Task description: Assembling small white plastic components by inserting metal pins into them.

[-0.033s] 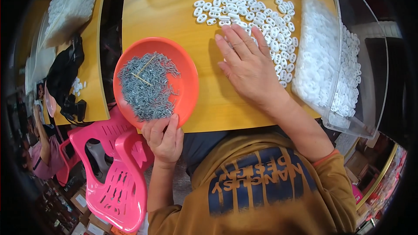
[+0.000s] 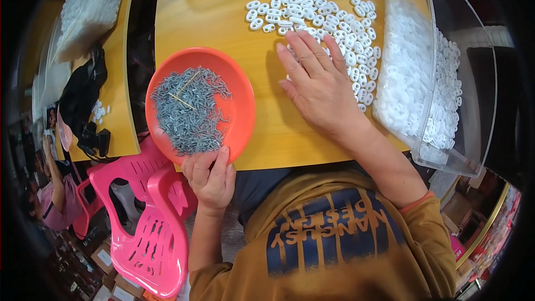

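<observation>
Two hands are at work at the yellow table [image 2: 223, 17], and next to nothing has shifted since the earlier view. The left hand [image 2: 210, 177] still grips the near rim of the orange bowl [image 2: 241, 112], fingers curled over the edge and clamped on it; the bowl sits half over the table's front edge, heaped with small grey metal pins [image 2: 189, 108]. The right hand [image 2: 319, 85] stays flat on the table with fingers spread, palm down, holding nothing, its fingertips touching the scatter of white plastic rings [image 2: 334, 25]. Just beside that hand, to its right, stands a clear plastic bin [image 2: 446, 134] full of more white rings. A pink plastic chair [image 2: 159, 234] stands below the bowl
</observation>
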{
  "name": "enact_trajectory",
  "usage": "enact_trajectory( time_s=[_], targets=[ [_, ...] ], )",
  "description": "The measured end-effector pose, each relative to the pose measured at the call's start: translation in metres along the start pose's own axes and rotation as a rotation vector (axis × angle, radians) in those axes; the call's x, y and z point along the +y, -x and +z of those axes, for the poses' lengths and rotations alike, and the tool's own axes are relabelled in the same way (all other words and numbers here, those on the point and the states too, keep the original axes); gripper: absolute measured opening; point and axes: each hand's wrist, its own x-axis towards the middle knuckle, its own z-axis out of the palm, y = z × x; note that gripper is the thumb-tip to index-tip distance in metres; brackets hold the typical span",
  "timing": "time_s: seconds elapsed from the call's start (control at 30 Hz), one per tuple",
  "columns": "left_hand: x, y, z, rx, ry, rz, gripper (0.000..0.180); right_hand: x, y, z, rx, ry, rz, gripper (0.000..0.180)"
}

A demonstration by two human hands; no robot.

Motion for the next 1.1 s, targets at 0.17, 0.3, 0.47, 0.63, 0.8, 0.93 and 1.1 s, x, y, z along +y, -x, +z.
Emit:
enact_trajectory(
  time_s=[0.17, 0.3, 0.47, 0.63, 0.8, 0.93, 1.1],
  targets=[
    [0.012, -0.01, 0.003, -0.012, 0.006, -0.015, 0.035, 0.003, 0.013, -0.013, 0.095, -0.072, 0.008, 0.046],
    [0.028, -0.022, -0.003, 0.022, 0.008, 0.033, 0.032, 0.004, 0.048, -0.029, 0.179, -0.238, -0.251, 0.037],
    [0.064, -0.049, 0.018, 0.01, 0.323, 0.111, 0.035, 0.003, 0.096, -0.04, 0.061, -0.442, -0.187, 0.032],
    [0.083, -0.082, 0.063, -0.091, 0.277, 0.007, 0.038, 0.014, 0.105, -0.028, 0.086, -0.405, -0.139, 0.03],
    [0.085, -0.093, 0.068, -0.191, 0.171, 0.009, 0.037, 0.017, 0.104, -0.03, 0.017, -0.438, -0.138, 0.03],
    [0.086, -0.088, 0.067, -0.124, 0.228, -0.006, 0.039, 0.017, 0.106, -0.029, 0.035, -0.453, -0.125, 0.029],
    [0.089, -0.091, 0.067, -0.097, 0.237, -0.035, 0.04, 0.017, 0.107, -0.024, 0.077, -0.407, -0.138, 0.028]
  ],
)
